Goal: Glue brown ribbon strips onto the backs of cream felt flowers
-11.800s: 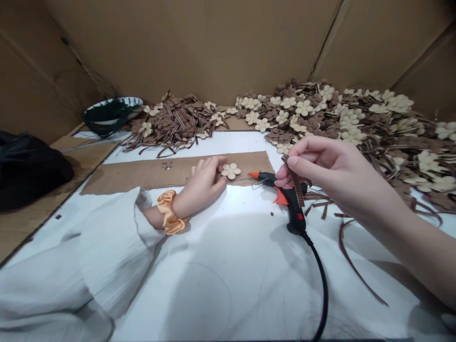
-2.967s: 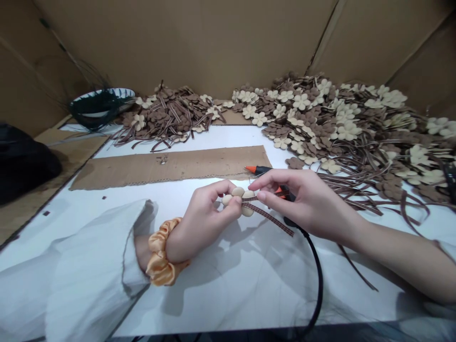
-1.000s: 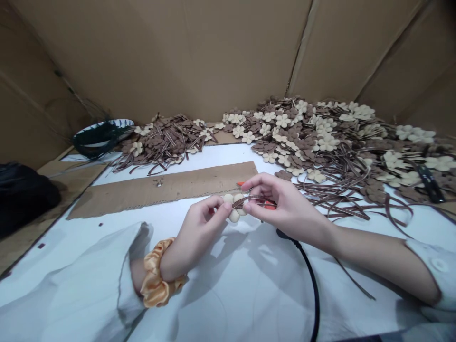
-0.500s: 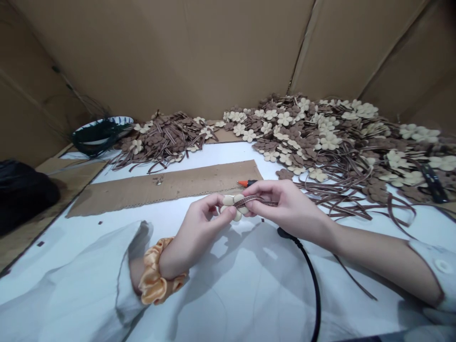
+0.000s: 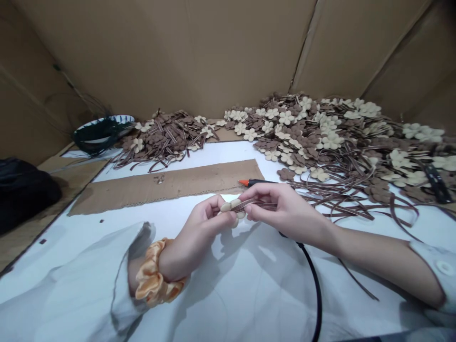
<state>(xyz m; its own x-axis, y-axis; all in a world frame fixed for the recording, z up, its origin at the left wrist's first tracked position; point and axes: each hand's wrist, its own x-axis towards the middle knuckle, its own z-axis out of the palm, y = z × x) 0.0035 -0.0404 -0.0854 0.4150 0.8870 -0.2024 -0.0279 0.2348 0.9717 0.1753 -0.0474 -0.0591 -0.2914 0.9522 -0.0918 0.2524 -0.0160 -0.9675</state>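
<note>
Between thumb and fingers, my left hand pinches a cream fabric flower just above the white table top. Its petals are partly hidden by my fingertips. My right hand is closed on a brown stitched ribbon, which lies across the flower's face and trails back under the palm. Behind the right fingers lies a dark pen-shaped tool with an orange tip; a black cable runs from beneath that hand toward me.
A cardboard strip lies past my hands. Heaped brown and cream flowers with loose ribbons fill the back right; a smaller pile sits back left beside a bowl of dark green strands. A black bag is at far left.
The flower has tilted and turned slightly in my left fingers, with the ribbon still across it. My right hand has shifted a little, uncovering more of the orange-tipped tool.
</note>
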